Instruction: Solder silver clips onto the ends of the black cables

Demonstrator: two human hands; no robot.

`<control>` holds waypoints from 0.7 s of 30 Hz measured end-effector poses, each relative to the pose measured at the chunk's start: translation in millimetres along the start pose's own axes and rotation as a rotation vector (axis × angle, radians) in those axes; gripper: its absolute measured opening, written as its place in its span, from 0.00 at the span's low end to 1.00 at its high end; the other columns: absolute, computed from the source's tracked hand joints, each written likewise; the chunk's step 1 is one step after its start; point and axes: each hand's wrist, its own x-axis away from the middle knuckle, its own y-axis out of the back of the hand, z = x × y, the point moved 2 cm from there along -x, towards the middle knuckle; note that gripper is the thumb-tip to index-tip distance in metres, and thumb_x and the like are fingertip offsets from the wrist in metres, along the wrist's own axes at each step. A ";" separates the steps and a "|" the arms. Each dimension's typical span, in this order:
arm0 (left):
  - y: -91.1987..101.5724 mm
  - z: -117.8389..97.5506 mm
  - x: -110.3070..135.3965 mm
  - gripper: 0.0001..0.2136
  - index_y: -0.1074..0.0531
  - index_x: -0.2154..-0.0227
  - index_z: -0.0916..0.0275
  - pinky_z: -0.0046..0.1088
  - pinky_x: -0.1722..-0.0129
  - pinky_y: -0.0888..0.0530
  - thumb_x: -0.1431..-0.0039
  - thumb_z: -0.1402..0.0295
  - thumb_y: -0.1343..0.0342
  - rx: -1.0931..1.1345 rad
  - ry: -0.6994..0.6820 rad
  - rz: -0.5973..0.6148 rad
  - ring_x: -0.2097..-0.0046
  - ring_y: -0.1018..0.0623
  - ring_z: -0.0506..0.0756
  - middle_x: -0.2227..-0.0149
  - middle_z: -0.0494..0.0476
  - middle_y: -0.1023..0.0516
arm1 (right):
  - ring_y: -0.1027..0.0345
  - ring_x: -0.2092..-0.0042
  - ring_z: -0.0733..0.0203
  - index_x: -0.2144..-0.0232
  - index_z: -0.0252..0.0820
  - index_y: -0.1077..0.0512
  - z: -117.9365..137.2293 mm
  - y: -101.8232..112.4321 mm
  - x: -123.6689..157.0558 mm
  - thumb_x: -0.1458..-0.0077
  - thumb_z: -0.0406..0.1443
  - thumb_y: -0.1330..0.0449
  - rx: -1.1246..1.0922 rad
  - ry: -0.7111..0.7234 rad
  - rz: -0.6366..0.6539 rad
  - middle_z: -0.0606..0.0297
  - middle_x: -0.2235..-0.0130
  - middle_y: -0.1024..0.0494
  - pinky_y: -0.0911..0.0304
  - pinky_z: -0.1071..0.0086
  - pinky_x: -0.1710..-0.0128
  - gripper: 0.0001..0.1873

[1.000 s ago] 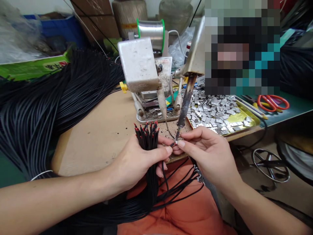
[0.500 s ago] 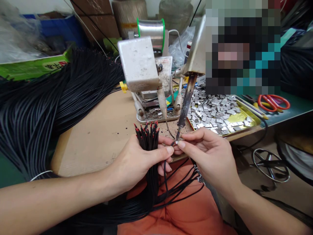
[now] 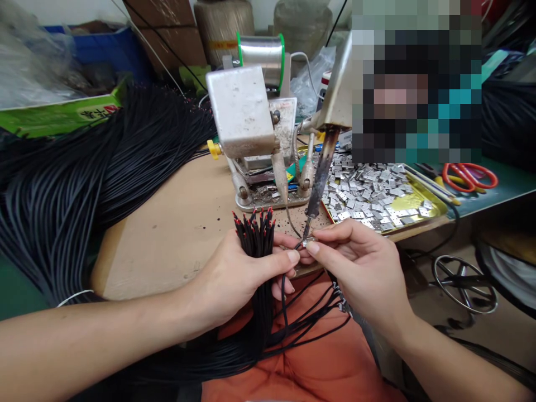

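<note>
My left hand (image 3: 255, 268) is closed around a bundle of black cables (image 3: 256, 237) whose stripped ends show red tips. Between its thumb and fingers it also pinches one single black cable (image 3: 284, 304). My right hand (image 3: 355, 262) pinches a small silver metal piece (image 3: 305, 243) at the end of that cable. The tip of a soldering iron (image 3: 319, 178), fixed in a stand, comes down onto or right by this piece. From the nozzle of a solder feeder (image 3: 238, 111), a thin solder wire (image 3: 293, 220) curves to the same spot.
A yellow tray (image 3: 438, 209) of small metal plates stands right of the iron. Red-handled scissors (image 3: 469, 177) lie beyond it. A large heap of black cables (image 3: 84, 162) covers the left. A solder spool (image 3: 262, 56) stands behind the feeder. Another person (image 3: 402, 84), blurred out, is across the table.
The view has shifted very slightly. Both hands keep their grips, and the metal piece stays at the iron's tip.
</note>
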 end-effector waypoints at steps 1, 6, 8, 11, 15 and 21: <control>0.0 0.1 0.0 0.13 0.24 0.59 0.69 0.23 0.77 0.24 0.45 0.68 0.33 -0.001 0.001 0.000 0.78 0.23 0.49 0.79 0.50 0.22 | 0.21 0.69 0.63 0.69 0.44 0.23 0.8 -0.3 0.0 0.49 0.31 0.29 0.015 -0.003 -0.001 0.67 0.71 0.17 0.22 0.71 0.65 0.07; -0.8 -0.4 -0.1 0.12 0.24 0.60 0.68 0.24 0.76 0.23 0.45 0.68 0.33 -0.002 0.006 0.001 0.78 0.23 0.49 0.79 0.50 0.22 | 0.21 0.69 0.60 0.70 0.44 0.23 4.5 -1.5 -0.4 0.50 0.34 0.27 0.057 0.000 -0.008 0.66 0.72 0.18 0.22 0.68 0.65 0.08; -1.1 -1.0 -0.1 0.12 0.24 0.60 0.68 0.24 0.77 0.24 0.45 0.68 0.33 -0.007 0.004 0.003 0.78 0.23 0.50 0.79 0.50 0.23 | 0.21 0.70 0.60 0.71 0.44 0.24 4.8 -1.6 -0.5 0.51 0.35 0.27 0.058 0.001 -0.015 0.65 0.72 0.18 0.21 0.67 0.66 0.08; -1.4 -1.9 0.4 0.13 0.24 0.60 0.68 0.24 0.77 0.24 0.45 0.68 0.33 -0.009 0.012 0.001 0.78 0.23 0.49 0.79 0.50 0.23 | 0.21 0.70 0.61 0.71 0.43 0.24 4.0 -1.6 -0.6 0.52 0.35 0.26 0.040 -0.004 -0.015 0.65 0.72 0.18 0.22 0.68 0.66 0.09; -1.3 -1.9 1.2 0.14 0.25 0.60 0.69 0.23 0.78 0.24 0.46 0.68 0.32 -0.006 0.010 -0.013 0.78 0.23 0.49 0.79 0.50 0.23 | 0.21 0.69 0.62 0.70 0.43 0.23 2.7 -1.2 -0.7 0.51 0.34 0.27 0.024 -0.016 -0.008 0.66 0.71 0.18 0.22 0.71 0.65 0.08; -1.2 -1.2 1.6 0.14 0.24 0.59 0.67 0.23 0.77 0.24 0.46 0.67 0.32 0.009 -0.003 -0.001 0.78 0.23 0.49 0.78 0.50 0.23 | 0.20 0.70 0.60 0.69 0.43 0.23 4.3 -1.4 -0.9 0.50 0.35 0.27 0.036 0.019 -0.015 0.66 0.71 0.17 0.21 0.69 0.66 0.08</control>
